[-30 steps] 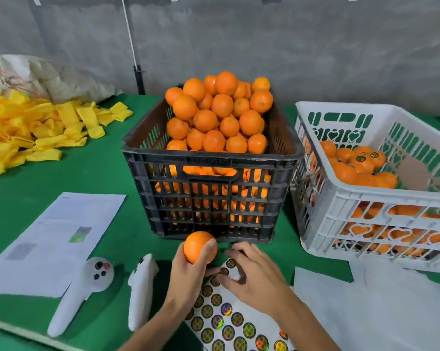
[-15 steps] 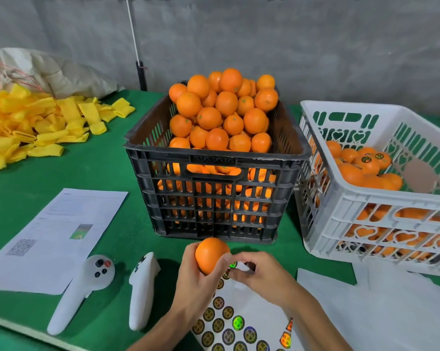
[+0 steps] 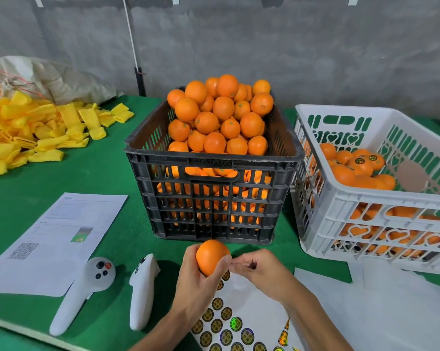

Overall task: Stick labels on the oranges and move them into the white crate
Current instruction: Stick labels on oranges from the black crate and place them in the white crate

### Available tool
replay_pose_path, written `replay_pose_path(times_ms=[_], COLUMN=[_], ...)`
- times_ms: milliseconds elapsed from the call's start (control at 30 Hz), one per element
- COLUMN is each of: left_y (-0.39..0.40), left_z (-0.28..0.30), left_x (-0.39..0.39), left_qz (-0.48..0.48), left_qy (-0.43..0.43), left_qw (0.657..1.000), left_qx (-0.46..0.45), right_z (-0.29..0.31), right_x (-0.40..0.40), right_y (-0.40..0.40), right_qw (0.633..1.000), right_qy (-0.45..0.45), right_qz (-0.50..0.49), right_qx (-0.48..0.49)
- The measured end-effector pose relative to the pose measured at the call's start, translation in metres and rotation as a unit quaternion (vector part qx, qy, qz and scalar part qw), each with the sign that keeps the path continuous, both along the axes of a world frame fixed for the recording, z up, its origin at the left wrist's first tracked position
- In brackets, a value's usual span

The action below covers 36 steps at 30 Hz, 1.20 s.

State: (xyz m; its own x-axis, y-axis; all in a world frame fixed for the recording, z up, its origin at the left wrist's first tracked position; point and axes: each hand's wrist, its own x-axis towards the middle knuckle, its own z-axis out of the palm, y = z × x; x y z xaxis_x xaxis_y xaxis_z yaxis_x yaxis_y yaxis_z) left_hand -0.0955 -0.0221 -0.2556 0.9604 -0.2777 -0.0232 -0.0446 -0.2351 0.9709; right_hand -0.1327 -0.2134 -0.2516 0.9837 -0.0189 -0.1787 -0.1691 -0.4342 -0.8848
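Observation:
My left hand (image 3: 196, 279) grips one orange (image 3: 211, 257) just in front of the black crate (image 3: 214, 198), which is heaped with unlabelled oranges (image 3: 221, 117). My right hand (image 3: 257, 271) has its fingers curled, with thumb and fingertips pinched against the right side of the held orange; any label between them is hidden. A sticker sheet (image 3: 229, 323) with round labels lies under both hands. The white crate (image 3: 381, 214) at the right holds several oranges, some with labels (image 3: 360, 163).
Two white controllers (image 3: 84, 290) (image 3: 143, 287) lie left of my hands. A printed paper (image 3: 54, 236) lies further left, with yellow foam nets (image 3: 36, 130) and a sack behind it. White sheets (image 3: 391, 307) cover the table's right front. Green cloth covers the table.
My right hand lifted off the sticker sheet and came up to the right side of the orange. My left hand raised the orange slightly.

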Motion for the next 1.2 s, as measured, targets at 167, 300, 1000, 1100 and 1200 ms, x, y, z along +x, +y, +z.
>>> replay_pose_path(times_ms=[167, 300, 1000, 1100, 1200], left_y=[-0.001, 0.0, 0.0, -0.001, -0.002], left_z=[0.0, -0.002, -0.01, -0.01, -0.009], left_x=[0.0, 0.0, 0.001, 0.001, 0.001], left_qz=[-0.003, -0.003, -0.008, -0.011, -0.018], left_qy=[-0.007, -0.011, -0.026, -0.033, -0.026], left_qw=[1.0, 1.0, 0.998, 0.998, 0.998], left_qx=[0.008, 0.023, 0.05, 0.052, 0.047], right_z=[-0.005, -0.007, 0.003, 0.013, 0.018], right_x=[0.001, 0.0, 0.001, -0.003, -0.006], right_y=[-0.003, -0.007, 0.011, 0.02, 0.03], right_qw=[1.0, 0.999, 0.97, 0.959, 0.959], right_qy=[-0.003, 0.031, -0.111, -0.179, -0.199], right_qz=[-0.003, 0.004, -0.213, -0.22, -0.202], right_qx=[-0.01, -0.021, -0.029, -0.005, 0.03])
